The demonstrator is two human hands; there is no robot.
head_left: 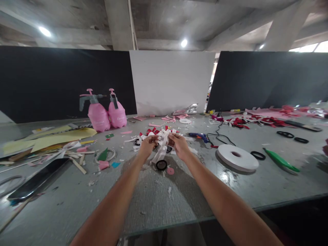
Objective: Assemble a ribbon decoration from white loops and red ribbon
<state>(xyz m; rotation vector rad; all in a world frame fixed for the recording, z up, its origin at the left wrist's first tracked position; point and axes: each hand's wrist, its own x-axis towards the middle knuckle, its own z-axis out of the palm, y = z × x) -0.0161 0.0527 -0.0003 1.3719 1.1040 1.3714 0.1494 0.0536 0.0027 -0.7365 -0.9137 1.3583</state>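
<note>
Concrete ceiling (164, 20) with lit lamps (183, 43) fills the top of the frame, above two black boards (64, 80) at left and right and a white board (173, 80) in the middle. Below them, a grey counter (153, 205) littered with scraps spans the picture.

Near the centre, the left hand (148, 146) and the right hand (180, 145) meet at a strip of white ribbon (161, 152). Fingers of both hands are pinched on it, and its loose end slants down toward the lower left. Red and white scraps (151, 131) lie just behind the hands. Under the ribbon's end sits a black ring (161, 165), with a pink disc (170, 171) just beside it.

At upper left of centre, two pink spray bottles (117, 114) stand upright, side by side; both bear pale lettering, too small and soft to read with certainty. Yellow paper (64, 139) lies at the left, above a dark phone-like slab (38, 179) showing no legible text.

Right of centre lie a blue glue gun (201, 136) with a black cord and a large white roll (225, 156) with no readable marking. Further right are another black ring (258, 155) and a green pointed tool (280, 160).
</note>
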